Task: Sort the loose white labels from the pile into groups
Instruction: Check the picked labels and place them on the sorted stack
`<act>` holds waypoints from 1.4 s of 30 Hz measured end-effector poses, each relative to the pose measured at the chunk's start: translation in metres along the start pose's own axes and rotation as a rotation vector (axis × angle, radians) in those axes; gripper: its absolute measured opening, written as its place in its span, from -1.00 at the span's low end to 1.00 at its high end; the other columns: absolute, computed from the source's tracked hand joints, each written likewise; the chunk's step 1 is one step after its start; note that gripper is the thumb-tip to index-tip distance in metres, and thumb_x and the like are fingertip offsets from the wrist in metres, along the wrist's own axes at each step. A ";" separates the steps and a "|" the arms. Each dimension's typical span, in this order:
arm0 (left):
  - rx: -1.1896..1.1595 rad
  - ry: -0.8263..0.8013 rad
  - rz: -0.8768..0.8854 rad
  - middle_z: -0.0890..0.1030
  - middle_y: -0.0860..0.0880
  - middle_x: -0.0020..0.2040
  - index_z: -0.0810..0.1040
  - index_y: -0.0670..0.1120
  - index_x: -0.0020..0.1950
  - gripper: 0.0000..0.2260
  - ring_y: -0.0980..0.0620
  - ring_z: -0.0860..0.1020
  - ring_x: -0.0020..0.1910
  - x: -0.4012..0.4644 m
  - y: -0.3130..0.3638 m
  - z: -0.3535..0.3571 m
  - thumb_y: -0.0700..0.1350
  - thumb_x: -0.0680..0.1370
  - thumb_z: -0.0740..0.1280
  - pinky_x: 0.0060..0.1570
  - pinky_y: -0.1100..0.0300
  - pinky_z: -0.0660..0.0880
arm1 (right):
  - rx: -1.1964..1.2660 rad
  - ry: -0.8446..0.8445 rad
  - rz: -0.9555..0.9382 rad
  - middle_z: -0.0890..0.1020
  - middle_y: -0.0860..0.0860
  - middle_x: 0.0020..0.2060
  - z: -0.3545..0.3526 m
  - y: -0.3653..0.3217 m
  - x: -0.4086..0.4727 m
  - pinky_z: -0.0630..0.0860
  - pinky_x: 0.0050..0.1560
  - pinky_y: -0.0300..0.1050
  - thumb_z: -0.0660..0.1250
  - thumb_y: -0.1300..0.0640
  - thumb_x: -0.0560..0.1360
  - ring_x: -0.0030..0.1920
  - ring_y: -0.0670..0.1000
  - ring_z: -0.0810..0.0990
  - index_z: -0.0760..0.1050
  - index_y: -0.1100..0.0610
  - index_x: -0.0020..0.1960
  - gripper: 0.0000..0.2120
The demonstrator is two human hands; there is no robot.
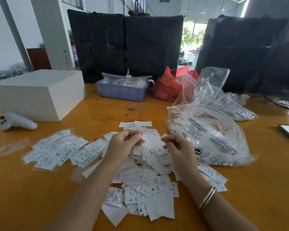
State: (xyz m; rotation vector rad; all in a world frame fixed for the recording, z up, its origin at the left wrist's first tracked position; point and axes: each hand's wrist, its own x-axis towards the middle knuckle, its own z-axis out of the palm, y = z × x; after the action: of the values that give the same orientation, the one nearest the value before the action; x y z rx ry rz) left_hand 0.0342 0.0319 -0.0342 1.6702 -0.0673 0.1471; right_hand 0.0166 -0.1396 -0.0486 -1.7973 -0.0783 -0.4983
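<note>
Labels, white, loose pile on table (sorted groups lie left). Left hand and right hand, fingers curled, pinch labels above the pile. Risk: thin slips clinging together, landing a wrong size in a group.

Bare table: open at 7 o'clock and 5 o'clock. Obstacles: white box at 10 o'clock; blue tray at 12; clear plastic bags at 2; sorted labels at 9.
</note>
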 end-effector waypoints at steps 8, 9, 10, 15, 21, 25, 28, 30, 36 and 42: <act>0.021 0.038 0.003 0.60 0.17 -0.43 0.64 0.02 -0.12 -0.92 0.24 0.53 -0.38 0.002 -0.004 -0.002 0.00 0.47 0.41 -0.18 0.26 0.45 | -0.904 -0.239 -0.124 0.45 -0.12 0.19 0.006 0.011 -0.002 0.14 0.30 -0.04 0.15 -0.17 0.50 0.26 -0.02 0.33 0.46 0.00 0.26 -0.57; 0.020 0.037 0.001 0.59 0.19 -0.43 0.64 0.01 -0.13 -0.92 0.27 0.52 -0.39 0.002 -0.004 -0.002 0.00 0.47 0.42 -0.16 0.24 0.45 | -0.928 -0.260 -0.130 0.46 -0.10 0.21 0.006 0.011 -0.003 0.14 0.31 -0.02 0.13 -0.17 0.50 0.26 0.00 0.34 0.45 0.02 0.27 -0.56; 0.019 0.035 0.001 0.61 0.19 -0.41 0.64 0.00 -0.13 -0.91 0.27 0.52 -0.38 0.002 -0.003 -0.002 0.00 0.47 0.42 -0.16 0.23 0.45 | -0.938 -0.256 -0.144 0.48 -0.09 0.21 0.007 0.010 -0.003 0.14 0.31 -0.02 0.12 -0.14 0.50 0.24 0.01 0.36 0.45 0.02 0.26 -0.58; -0.069 -0.010 -0.026 0.71 0.04 -0.19 0.62 -0.11 -0.05 -0.91 0.17 0.66 -0.19 0.001 0.001 0.000 -0.12 0.50 0.39 -0.19 0.31 0.56 | -0.907 -0.208 -0.224 0.61 -0.12 0.08 0.006 0.006 -0.004 0.13 0.24 -0.11 0.13 -0.05 0.53 0.14 -0.05 0.50 0.50 -0.06 0.20 -0.69; -0.193 -0.032 -0.118 0.71 0.04 -0.14 0.64 -0.03 -0.03 -0.90 0.15 0.66 -0.14 0.000 0.003 -0.004 -0.10 0.54 0.33 -0.22 0.28 0.52 | -0.551 -0.044 -0.220 0.65 -0.11 -0.08 0.004 0.004 -0.002 0.37 0.20 0.00 0.21 0.16 0.55 -0.15 -0.09 0.53 0.61 0.09 -0.02 -0.81; -0.375 -0.047 -0.215 0.71 -0.03 -0.11 0.68 -0.05 -0.07 -0.88 0.10 0.68 -0.13 0.001 0.005 -0.005 -0.18 0.52 0.34 -0.27 0.27 0.55 | -0.268 -0.014 -0.169 0.51 -0.26 -0.10 0.003 0.002 -0.002 0.47 0.01 -0.09 0.27 0.19 0.53 0.01 -0.10 0.50 0.58 0.04 -0.13 -0.86; -0.371 -0.025 -0.218 0.72 -0.04 -0.13 0.66 -0.09 -0.05 -0.91 0.10 0.68 -0.15 0.001 0.006 -0.004 -0.20 0.48 0.39 -0.32 0.30 0.55 | -0.017 -0.059 -0.057 0.45 -0.17 0.05 0.002 0.000 -0.003 0.42 0.06 -0.25 0.34 0.09 0.49 0.15 -0.16 0.42 0.59 -0.16 -0.18 -0.84; -0.358 -0.004 -0.212 0.72 -0.03 -0.14 0.65 -0.08 -0.06 -0.92 0.13 0.67 -0.17 0.001 0.007 -0.004 -0.17 0.45 0.43 -0.34 0.32 0.53 | 0.081 -0.062 -0.016 0.43 -0.11 0.05 0.001 0.000 -0.003 0.41 0.10 -0.26 0.39 0.12 0.45 0.14 -0.16 0.42 0.63 -0.19 -0.20 -0.80; -0.357 0.061 -0.191 0.66 0.04 -0.24 0.63 -0.03 -0.20 -0.95 0.16 0.59 -0.27 0.000 0.009 -0.003 -0.09 0.41 0.47 -0.33 0.29 0.51 | 0.260 -0.070 0.096 0.66 -0.12 -0.26 -0.001 0.000 -0.002 0.49 -0.16 -0.37 0.28 0.33 0.49 -0.19 -0.15 0.60 0.66 -0.10 -0.20 -0.64; -0.232 0.040 -0.067 0.69 0.04 -0.26 0.61 0.00 -0.04 -0.92 0.18 0.62 -0.34 -0.005 0.007 0.002 -0.07 0.48 0.41 -0.34 0.37 0.51 | 0.164 -0.247 0.040 0.70 -0.02 -0.10 0.003 -0.011 -0.012 0.54 -0.19 -0.26 0.26 0.02 0.50 -0.09 -0.05 0.64 0.62 -0.02 0.01 -0.81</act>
State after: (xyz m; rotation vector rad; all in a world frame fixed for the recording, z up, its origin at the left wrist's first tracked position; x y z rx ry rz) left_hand 0.0289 0.0287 -0.0276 1.4355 0.0023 0.1177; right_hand 0.0036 -0.1312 -0.0436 -1.6880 -0.2467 -0.2315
